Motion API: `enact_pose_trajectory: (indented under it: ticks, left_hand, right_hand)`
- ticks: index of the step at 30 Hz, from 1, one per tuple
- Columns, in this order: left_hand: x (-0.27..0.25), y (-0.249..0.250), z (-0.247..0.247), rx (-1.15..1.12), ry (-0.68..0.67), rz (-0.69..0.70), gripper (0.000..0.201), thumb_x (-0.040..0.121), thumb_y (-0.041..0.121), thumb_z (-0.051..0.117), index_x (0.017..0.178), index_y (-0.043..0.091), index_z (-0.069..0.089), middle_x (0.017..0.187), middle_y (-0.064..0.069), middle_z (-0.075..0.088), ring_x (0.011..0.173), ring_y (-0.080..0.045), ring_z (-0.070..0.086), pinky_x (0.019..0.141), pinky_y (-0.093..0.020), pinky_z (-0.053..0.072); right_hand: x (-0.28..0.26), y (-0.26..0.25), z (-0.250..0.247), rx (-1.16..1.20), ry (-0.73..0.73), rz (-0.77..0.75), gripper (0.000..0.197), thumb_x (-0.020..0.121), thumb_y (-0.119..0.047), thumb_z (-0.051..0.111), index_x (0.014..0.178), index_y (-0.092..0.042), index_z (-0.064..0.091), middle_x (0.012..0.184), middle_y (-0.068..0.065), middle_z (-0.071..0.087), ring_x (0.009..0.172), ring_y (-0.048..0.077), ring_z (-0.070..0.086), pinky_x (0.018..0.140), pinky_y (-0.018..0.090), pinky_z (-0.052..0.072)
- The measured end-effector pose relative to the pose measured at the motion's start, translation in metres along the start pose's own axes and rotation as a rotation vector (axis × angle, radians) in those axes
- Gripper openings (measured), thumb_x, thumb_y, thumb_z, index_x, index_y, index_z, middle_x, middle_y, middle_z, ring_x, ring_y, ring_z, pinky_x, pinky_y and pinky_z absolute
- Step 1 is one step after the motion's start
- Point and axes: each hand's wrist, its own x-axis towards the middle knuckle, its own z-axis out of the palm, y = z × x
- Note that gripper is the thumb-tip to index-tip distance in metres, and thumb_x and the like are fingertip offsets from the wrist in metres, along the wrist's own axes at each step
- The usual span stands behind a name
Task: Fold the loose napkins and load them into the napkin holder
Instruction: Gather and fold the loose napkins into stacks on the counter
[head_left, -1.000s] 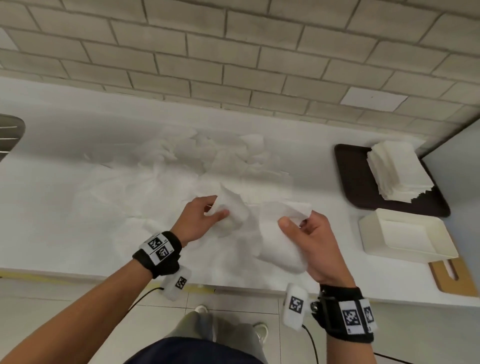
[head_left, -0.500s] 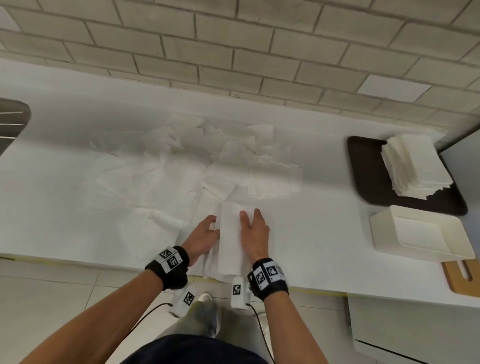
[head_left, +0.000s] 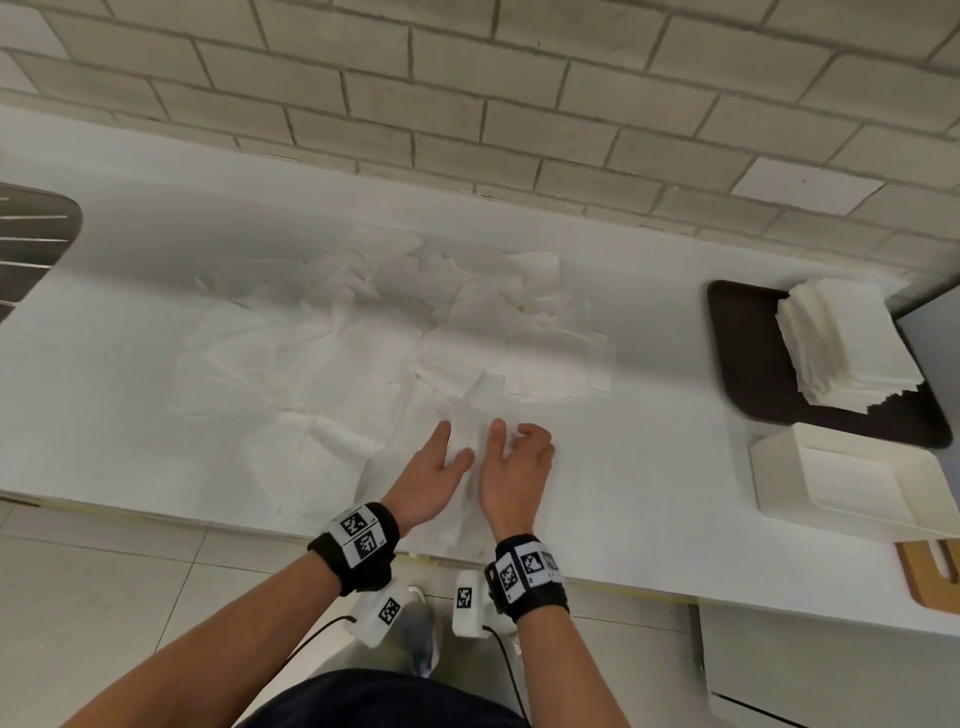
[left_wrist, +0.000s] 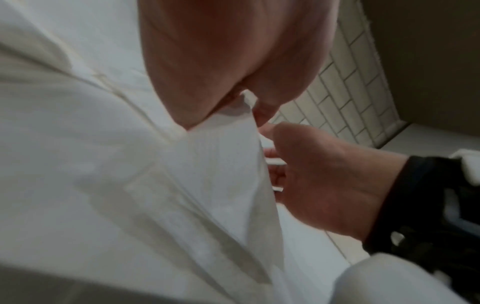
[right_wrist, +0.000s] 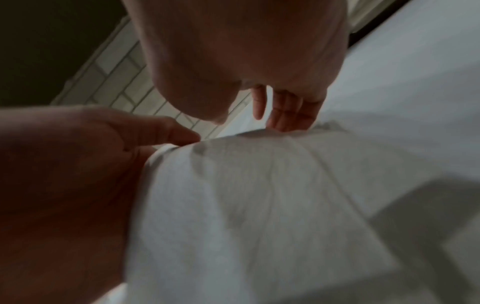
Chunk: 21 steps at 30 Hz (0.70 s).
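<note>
A white napkin (head_left: 470, 434) lies as a narrow folded strip near the counter's front edge, between my two hands. My left hand (head_left: 431, 473) rests flat along its left side, fingers straight and thumb on the paper. My right hand (head_left: 514, 467) touches its right side, index finger stretched out, the other fingers bent with their tips down. In the left wrist view the napkin (left_wrist: 221, 174) rises as a ridge beside my palm. The right wrist view shows my fingers (right_wrist: 285, 115) pointing down onto the napkin (right_wrist: 259, 205). The white napkin holder (head_left: 779, 467) stands at the right.
A heap of loose napkins (head_left: 389, 322) covers the counter's middle. A brown tray (head_left: 737, 353) at the back right carries a stack of folded napkins (head_left: 852, 348). A wooden board (head_left: 930, 577) lies beside the holder. A dark rack (head_left: 31, 234) sits far left.
One second ago both hands held the napkin up in the air. They brought it down onto the counter near the front edge and now lie against it, close together.
</note>
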Motion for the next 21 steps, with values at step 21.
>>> enact_pose_trajectory:
  ticks: [21]
  left_hand:
    - [0.092,-0.022,-0.137,0.819,0.505,-0.095,0.061,0.096,0.028,0.077,0.142,0.001,0.049,0.138,-0.025,0.047,0.128,-0.047,0.049,0.099,-0.059,0.047]
  right_hand:
    - [0.057,0.048,-0.074,-0.133,0.032,0.123,0.045,0.109,-0.036,0.06,0.144,-0.009,0.048,0.123,0.016,0.07,0.116,0.04,0.065,0.092,0.041,0.048]
